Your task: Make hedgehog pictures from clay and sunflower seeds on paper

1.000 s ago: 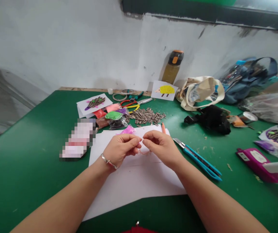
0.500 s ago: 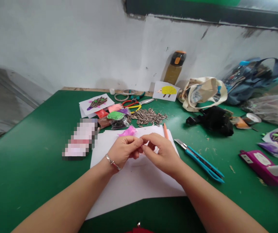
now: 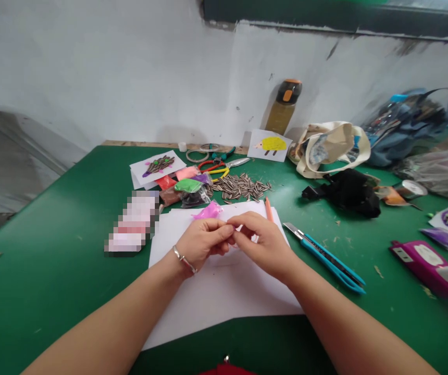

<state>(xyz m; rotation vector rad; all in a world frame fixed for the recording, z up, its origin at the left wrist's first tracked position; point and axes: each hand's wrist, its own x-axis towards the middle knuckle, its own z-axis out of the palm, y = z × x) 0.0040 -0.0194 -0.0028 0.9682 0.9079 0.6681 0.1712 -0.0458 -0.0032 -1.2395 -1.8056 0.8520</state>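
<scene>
Above the white paper (image 3: 224, 291), my left hand (image 3: 208, 239) and my right hand (image 3: 257, 239) meet at the fingertips. Both are closed in a pinch, and what lies between the fingers is too small or hidden to make out. Just behind my left hand is a pink clay packet (image 3: 208, 210). An orange pen (image 3: 269, 209) lies behind my right hand at the paper's edge. Farther back is a pile of striped seeds (image 3: 241, 187), beside a green clay packet (image 3: 188, 185) and other coloured packets.
A blue utility knife (image 3: 325, 258) with its blade out lies right of the paper, and a phone (image 3: 132, 224) lies left. Behind are scissors (image 3: 237, 162), a hedgehog picture (image 3: 270, 146), a bottle (image 3: 284, 107) and a cream bag (image 3: 333, 151). A black bundle (image 3: 351, 192) lies right.
The tips of my right thumb and index finger have come closer together against my left fingertips. The whole view has shifted slightly.
</scene>
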